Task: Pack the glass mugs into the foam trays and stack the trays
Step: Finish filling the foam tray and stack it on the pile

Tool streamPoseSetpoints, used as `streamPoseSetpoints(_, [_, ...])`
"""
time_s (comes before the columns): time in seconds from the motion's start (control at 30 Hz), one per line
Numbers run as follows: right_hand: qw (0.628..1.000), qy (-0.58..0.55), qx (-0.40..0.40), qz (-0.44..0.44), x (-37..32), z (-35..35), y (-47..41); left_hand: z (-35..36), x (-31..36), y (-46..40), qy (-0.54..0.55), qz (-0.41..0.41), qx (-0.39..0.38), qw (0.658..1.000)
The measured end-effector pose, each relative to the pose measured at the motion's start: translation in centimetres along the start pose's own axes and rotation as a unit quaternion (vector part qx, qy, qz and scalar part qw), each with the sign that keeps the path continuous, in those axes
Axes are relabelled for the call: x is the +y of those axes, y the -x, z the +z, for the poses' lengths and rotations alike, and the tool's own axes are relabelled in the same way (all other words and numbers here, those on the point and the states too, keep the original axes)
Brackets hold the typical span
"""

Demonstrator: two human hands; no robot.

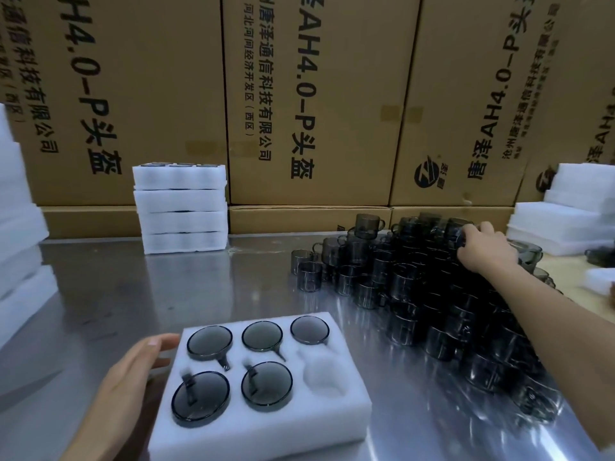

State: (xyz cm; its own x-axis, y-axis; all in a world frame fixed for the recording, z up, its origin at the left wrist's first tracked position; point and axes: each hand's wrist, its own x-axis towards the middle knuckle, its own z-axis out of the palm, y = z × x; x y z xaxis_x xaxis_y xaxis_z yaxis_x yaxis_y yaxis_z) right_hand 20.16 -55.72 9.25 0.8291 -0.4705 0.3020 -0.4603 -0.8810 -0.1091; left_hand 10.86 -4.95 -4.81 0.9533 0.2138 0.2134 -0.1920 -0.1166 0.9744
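Five smoky glass mugs sit in the foam tray (266, 424) at the near edge of the steel bench (100, 294): three fill the far row and two the near row, each sunk into its own round pocket with the handle in a side slot. The sixth pocket (321, 372), at the near right corner of the tray, holds nothing.

The left hand (133, 371) lies against the tray's left side, its fingers (163, 342) straight and relaxed, the tips touching the foam near the far left corner; it grips nothing.

The right hand (487, 246) reaches out across the bench to the top of a large heap of loose mugs (432, 294) piled on the right half of the bench. Its fingers curl down over a mug (461, 227) at the top of the pile, and the thumb side is hidden, so the grasp looks closed on that mug, though motion blur softens the detail.

A stack of four filled trays (181, 209) stands at the back of the bench, well apart from the tray in front, with dark mug rims just visible in the top one. More white foam (20, 227) is piled at the left edge of the view, and further foam pieces (562, 214) rise at the right, behind the heap. Tall cardboard cartons (319, 94) printed with large dark characters form a wall behind the bench.
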Motion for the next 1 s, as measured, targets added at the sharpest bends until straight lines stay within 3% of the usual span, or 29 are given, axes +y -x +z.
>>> streamPoseSetpoints(0.27, [0.994, 0.078, -0.065, -0.026, -0.3, -0.1, -1.0, -0.3, -0.6, -0.4, -0.013, -0.001, -0.008, 1.0])
streamPoseSetpoints(0.47, [0.996, 0.085, -0.007, -0.035, -0.3, 0.2, -1.0, -0.4, -1.0, -0.7, -0.009, -0.004, -0.009, 1.0])
streamPoseSetpoints(0.67, [0.997, 0.081, 0.015, -0.001, -0.1, 0.5, -1.1, -0.4, -0.9, -0.8, -0.003, -0.009, -0.012, 1.0])
streamPoseSetpoints(0.83, [0.994, 0.086, -0.042, 0.057, -0.4, 0.4, -1.4, -0.5, -0.9, -0.7, -0.008, -0.017, -0.009, 1.0])
streamPoseSetpoints(1.0, [0.992, 0.083, -0.045, 0.082, -0.6, 0.0, -1.2, -0.3, -0.9, -0.5, -0.002, -0.019, 0.0, 1.0])
